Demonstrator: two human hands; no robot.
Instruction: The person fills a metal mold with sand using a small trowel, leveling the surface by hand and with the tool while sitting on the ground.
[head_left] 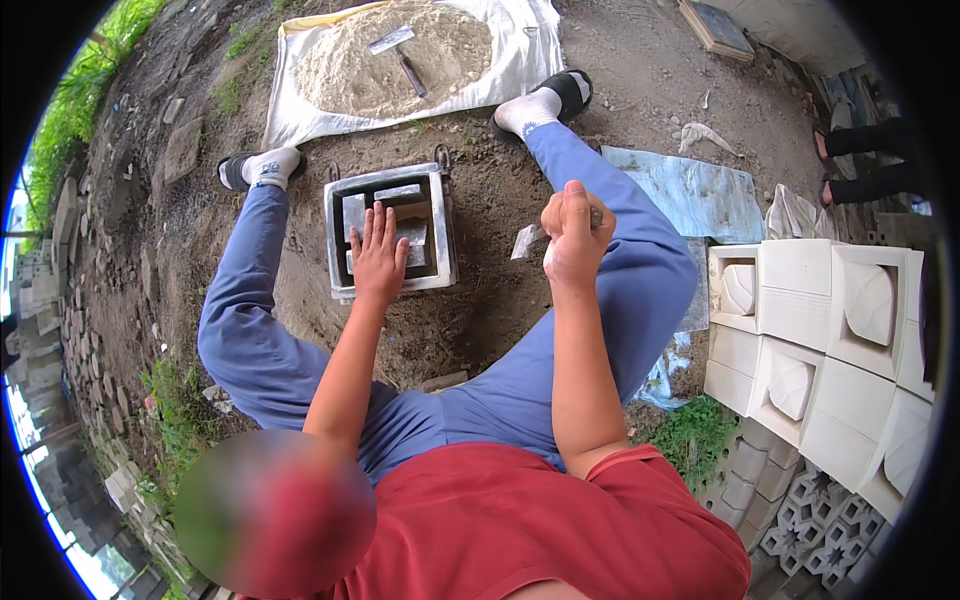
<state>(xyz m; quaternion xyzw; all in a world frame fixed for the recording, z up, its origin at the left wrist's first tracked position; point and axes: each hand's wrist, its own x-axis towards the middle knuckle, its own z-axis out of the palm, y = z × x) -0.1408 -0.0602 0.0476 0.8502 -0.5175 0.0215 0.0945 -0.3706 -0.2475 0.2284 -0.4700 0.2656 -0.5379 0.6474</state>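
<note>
Near centre, on the soil, the metal box is sitting with metal blocks inside, gaps between them. Left hand is spanning its near part, fingers straight, slightly spread, gripping nothing; contact unclear. Right hand is hovering to the right, fingers curled tight round what looks like a small bladed tool. Risk: tool slipping leftward could be nicking left fingers; uneven pressing could be tilting blocks. Far side, white sheet is carrying a pale powder heap plus trowel.
</note>
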